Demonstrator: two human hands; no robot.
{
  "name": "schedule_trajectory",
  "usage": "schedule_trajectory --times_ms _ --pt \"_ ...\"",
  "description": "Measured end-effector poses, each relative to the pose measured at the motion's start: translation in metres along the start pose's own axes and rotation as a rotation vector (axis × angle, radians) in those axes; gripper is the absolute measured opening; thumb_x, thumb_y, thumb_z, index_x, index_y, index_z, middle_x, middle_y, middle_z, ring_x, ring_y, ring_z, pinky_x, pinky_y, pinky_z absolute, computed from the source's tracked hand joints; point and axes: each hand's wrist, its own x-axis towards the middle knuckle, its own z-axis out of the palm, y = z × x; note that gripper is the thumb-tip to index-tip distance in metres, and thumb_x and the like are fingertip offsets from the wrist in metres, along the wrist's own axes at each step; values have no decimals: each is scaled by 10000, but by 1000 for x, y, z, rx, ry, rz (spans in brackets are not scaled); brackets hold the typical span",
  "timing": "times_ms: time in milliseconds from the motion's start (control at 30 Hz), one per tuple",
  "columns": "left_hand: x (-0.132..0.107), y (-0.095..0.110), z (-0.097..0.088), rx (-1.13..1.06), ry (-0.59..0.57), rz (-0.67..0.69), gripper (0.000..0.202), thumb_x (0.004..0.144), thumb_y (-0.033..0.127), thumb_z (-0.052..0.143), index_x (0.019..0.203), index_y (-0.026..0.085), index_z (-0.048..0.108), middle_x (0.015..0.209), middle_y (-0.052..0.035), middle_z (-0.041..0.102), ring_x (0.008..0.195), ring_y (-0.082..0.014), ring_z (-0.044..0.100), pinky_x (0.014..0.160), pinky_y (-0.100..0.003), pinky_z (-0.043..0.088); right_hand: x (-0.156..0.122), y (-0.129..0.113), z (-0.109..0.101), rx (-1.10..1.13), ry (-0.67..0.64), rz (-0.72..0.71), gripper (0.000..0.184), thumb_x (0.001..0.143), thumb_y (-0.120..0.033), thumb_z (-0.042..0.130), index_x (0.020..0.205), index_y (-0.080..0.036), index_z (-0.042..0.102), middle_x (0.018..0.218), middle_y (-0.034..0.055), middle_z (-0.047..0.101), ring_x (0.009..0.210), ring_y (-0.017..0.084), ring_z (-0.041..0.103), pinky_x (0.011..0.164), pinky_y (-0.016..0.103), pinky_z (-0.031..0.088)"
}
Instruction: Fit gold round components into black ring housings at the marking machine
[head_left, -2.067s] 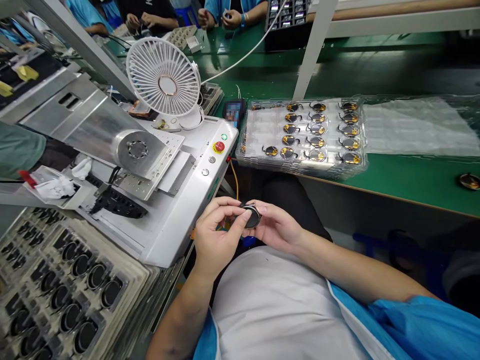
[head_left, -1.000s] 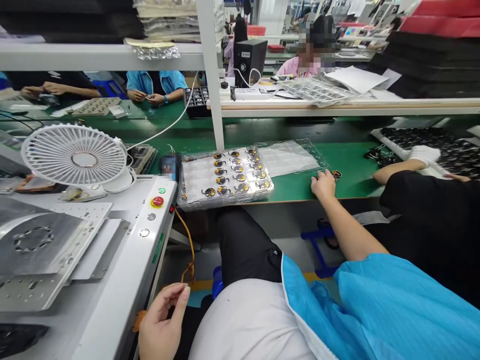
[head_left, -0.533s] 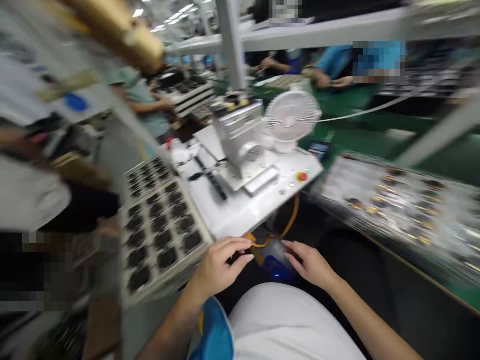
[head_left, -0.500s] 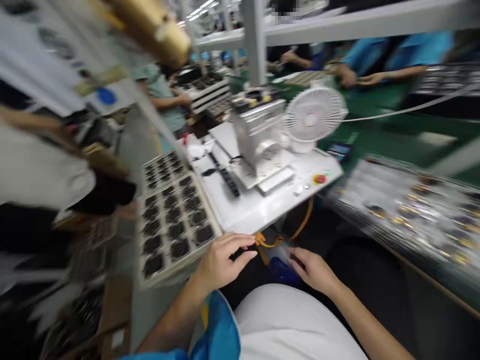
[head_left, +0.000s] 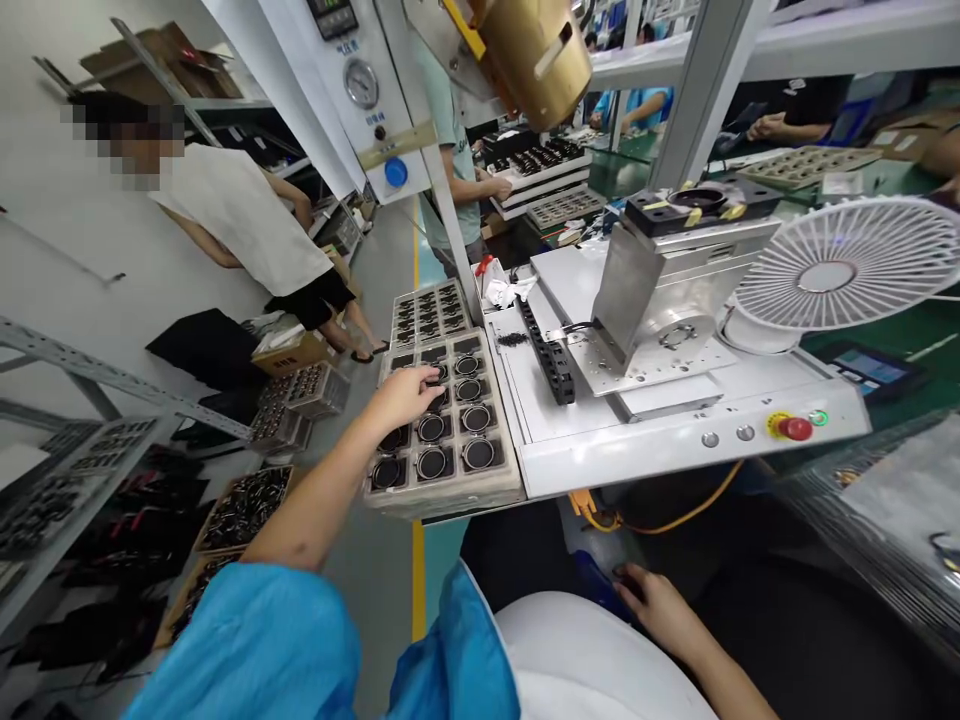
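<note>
My left hand (head_left: 405, 397) reaches over a pale moulded tray (head_left: 502, 478) of round dark parts. Its thumb and fingertips are apart, close above the parts in the middle rows, and I cannot tell whether they touch one. Black-faced round parts with metal rims, such as the round part (head_left: 431, 462) in the front row, sit in the tray's pockets. The hand covers some of the pockets on the left. Low near my lap, my right hand (head_left: 664, 608) hangs with bent fingers slightly apart, and nothing shows in it. A blue item (head_left: 596, 578) lies beside its fingertips.
Right of the tray stands a white machine (head_left: 600, 455) with a metal fixture (head_left: 652, 290) and red stop button (head_left: 795, 428). A gold cylinder (head_left: 536, 60) hangs above. A white fan (head_left: 832, 270) stands at right. One person (head_left: 240, 220) is at left; others work behind.
My left hand has moved from the machine's front edge, by the orange connector, left and up over the tray. My right hand has lowered slightly. The view has swung left.
</note>
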Motion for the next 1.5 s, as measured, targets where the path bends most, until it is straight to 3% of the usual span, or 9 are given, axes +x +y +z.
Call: schedule_trajectory --times_ms 167,267,367,600,767,933,1067,1300,1500 --pt "-6 1 2 -82 110 31 235 811 330 739 973 175 810 879 -117 809 723 -238 722 727 -371 587 -19 -9 -11 43 77 -41 374 857 -533 553 914 -251 791 1026 146 796 1008 407 749 888 485 591" --pt "-20 9 -2 -157 183 105 253 843 414 717 936 198 812 997 -124 813 818 -239 743 742 -364 610 -33 -37 -47 74 148 -79 358 876 -547 587 900 -255 794 926 114 798 867 360 767 785 440 627" --pt "-33 26 -8 -283 238 290 224 818 431 772 847 211 802 939 -106 809 831 -231 750 723 -346 626 -43 -94 -114 47 287 -199 310 881 -540 644 945 -275 793 882 76 790 771 294 760 676 372 633" --pt "-44 79 -21 -375 171 687 136 857 346 787 818 216 776 896 -111 801 841 -224 772 779 -359 655 -14 -285 -285 -330 1002 -777 141 897 -370 689 945 -245 733 887 66 756 748 217 698 611 326 540" --pt "-54 95 -26 -329 170 802 20 869 200 754 859 216 760 1066 -136 796 961 -236 777 844 -367 659 55 -356 -347 -537 813 -857 284 875 -302 704 1101 -137 749 1148 126 727 1096 294 667 938 488 552" --pt "-57 100 -31 -332 207 715 43 849 181 763 846 224 760 1113 -130 798 1014 -250 774 894 -385 644 106 -374 -383 -549 484 -781 273 776 -229 793 1045 -183 802 865 20 734 788 195 685 906 490 558" --pt "-32 125 -33 -412 210 676 54 862 256 753 824 218 763 1132 -134 798 1050 -265 765 945 -426 620 113 -382 -395 -544 299 -855 208 755 -272 813 947 -193 816 787 -25 723 709 147 664 905 467 562" --pt "71 235 -15 -358 257 812 115 857 271 714 815 175 760 1063 -107 806 1018 -240 748 909 -360 583 83 -361 -365 -68 716 -867 331 803 -330 790 1072 -148 727 1077 117 762 980 250 725 969 460 591" --pt "126 305 -2 3 110 829 156 874 182 628 817 160 771 833 -72 785 798 -209 697 769 -319 504 34 -302 -339 124 790 -793 446 749 -450 839 1070 -181 687 1094 125 760 1034 290 728 968 492 594"
